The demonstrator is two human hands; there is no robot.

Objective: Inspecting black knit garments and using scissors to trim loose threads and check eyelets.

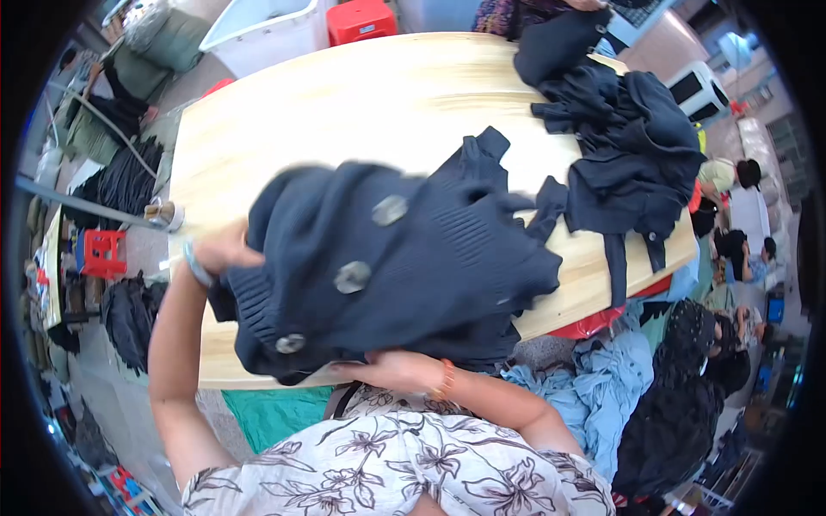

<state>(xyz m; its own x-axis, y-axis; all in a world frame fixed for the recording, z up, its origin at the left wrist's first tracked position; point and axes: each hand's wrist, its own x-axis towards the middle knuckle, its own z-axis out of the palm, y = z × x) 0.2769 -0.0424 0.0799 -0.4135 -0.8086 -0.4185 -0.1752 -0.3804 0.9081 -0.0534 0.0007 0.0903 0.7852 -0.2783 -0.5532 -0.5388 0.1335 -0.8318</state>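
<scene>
A dark navy knit cardigan point(413, 249) with large grey buttons and ribbed edges is bunched over the near side of the wooden table point(361, 103). My left hand point(225, 251) grips its left edge, thumb on top and the other fingers hidden in the cloth. Low at the front edge, my right hand point(396, 371) holds the cardigan's lower side, with its fingertips partly under the fabric. The cardigan is slightly blurred, and its right end lies over more dark cloth.
A pile of dark garments point(632, 146) covers the table's right side, where another person's hand point(585, 4) shows at the far edge. Light blue cloth point(611, 370) and black cloth point(671, 421) are heaped at right. Behind the table stand a white bin point(262, 39) and a red stool point(361, 21).
</scene>
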